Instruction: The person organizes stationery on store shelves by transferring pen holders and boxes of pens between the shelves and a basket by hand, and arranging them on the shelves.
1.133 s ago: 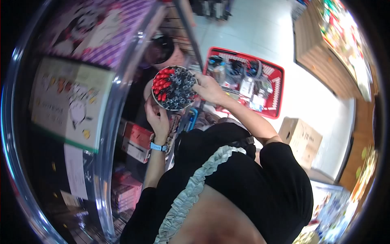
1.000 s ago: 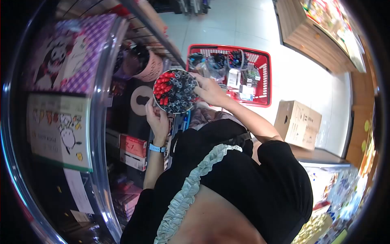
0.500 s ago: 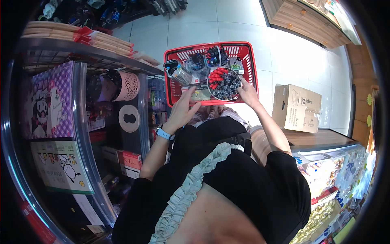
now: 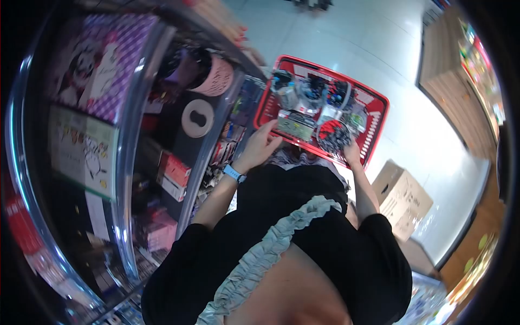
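A round container of pens (image 4: 333, 136), some with red caps and the others dark or clear, is in the near right part of the red shopping basket (image 4: 374, 129). My right hand (image 4: 352, 152) grips its right rim. My left hand (image 4: 262, 145), with a light blue watch band on the wrist, is at the basket's near left edge, fingers apart and holding nothing. Beside the pens in the basket lie a flat greenish pack (image 4: 295, 125), clear tubs of pens (image 4: 338, 93) and a clear bottle-like container (image 4: 287, 96).
Shelves on the left hold a pink perforated bin (image 4: 218, 76), a beige disc with a dark cutout (image 4: 197, 118) and red-and-white boxes (image 4: 174, 174). A cardboard box (image 4: 407, 200) stands on the floor at right. Beyond it is a wooden display unit (image 4: 452, 70).
The pen container has gone from beside the shelf into the basket with my right hand on it. My left hand has let go of it and moved to the basket's near edge.
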The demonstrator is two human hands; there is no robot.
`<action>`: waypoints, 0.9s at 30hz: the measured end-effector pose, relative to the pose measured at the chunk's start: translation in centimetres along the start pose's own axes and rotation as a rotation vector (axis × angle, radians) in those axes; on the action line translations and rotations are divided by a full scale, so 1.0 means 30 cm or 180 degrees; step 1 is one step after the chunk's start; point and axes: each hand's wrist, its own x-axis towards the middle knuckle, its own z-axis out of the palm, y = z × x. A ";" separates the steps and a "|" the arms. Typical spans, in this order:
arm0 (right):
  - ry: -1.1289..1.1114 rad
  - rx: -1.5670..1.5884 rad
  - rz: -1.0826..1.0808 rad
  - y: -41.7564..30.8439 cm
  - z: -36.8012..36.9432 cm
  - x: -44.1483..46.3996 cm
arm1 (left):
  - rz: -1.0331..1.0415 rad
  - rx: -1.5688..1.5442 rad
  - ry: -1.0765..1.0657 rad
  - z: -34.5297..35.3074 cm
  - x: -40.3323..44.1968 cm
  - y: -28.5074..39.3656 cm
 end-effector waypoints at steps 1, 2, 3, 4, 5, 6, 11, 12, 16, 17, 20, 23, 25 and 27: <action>-0.0053 0.0394 -0.0016 0.081 0.031 0.046 | -0.0051 -0.0031 0.0040 -0.002 -0.009 -0.010; -0.0074 0.0336 -0.0113 0.155 0.048 0.086 | -0.0169 -0.0275 0.0069 -0.010 -0.019 -0.025; -0.0080 0.0292 -0.0182 0.189 0.065 0.102 | -0.0193 -0.0261 0.0205 -0.031 -0.027 -0.034; -0.0280 0.0241 -0.0007 0.134 0.034 0.082 | -0.0208 -0.0240 0.0312 -0.057 -0.031 -0.043; -0.0469 0.0176 0.0192 0.090 -0.022 0.052 | -0.0224 -0.0236 0.0398 -0.076 -0.037 -0.053; -0.0477 -0.0021 0.0269 0.035 -0.059 0.024 | -0.0261 -0.0400 0.0613 -0.097 -0.035 -0.075; 0.0554 -0.1186 -0.0591 -0.202 -0.199 -0.019 | -0.0288 -0.0732 0.1876 -0.251 0.011 -0.189; 0.0707 -0.1023 -0.0676 -0.242 -0.201 -0.015 | -0.0265 -0.0795 0.2110 -0.284 0.016 -0.200; 0.0716 0.0547 -0.1227 -0.389 -0.092 0.079 | -0.0325 -0.0986 0.2468 -0.392 0.022 -0.241; 0.0649 0.0268 -0.1511 -0.531 -0.087 0.041 | -0.0434 -0.0938 0.2501 -0.407 0.022 -0.243; -0.0287 0.1159 -0.1493 -0.828 0.050 0.009 | -0.0230 -0.0679 0.2544 -0.442 0.021 -0.186; -0.1271 0.1841 -0.1784 -1.120 0.171 -0.021 | -0.0021 -0.0555 0.2539 -0.463 0.029 -0.200; -0.1395 0.1862 -0.1909 -1.286 0.225 -0.039 | 0.0089 -0.0332 0.2581 -0.475 0.030 -0.193; -0.1391 0.1627 -0.1852 -1.416 0.268 -0.026 | 0.0072 -0.0145 0.2591 -0.488 0.016 -0.168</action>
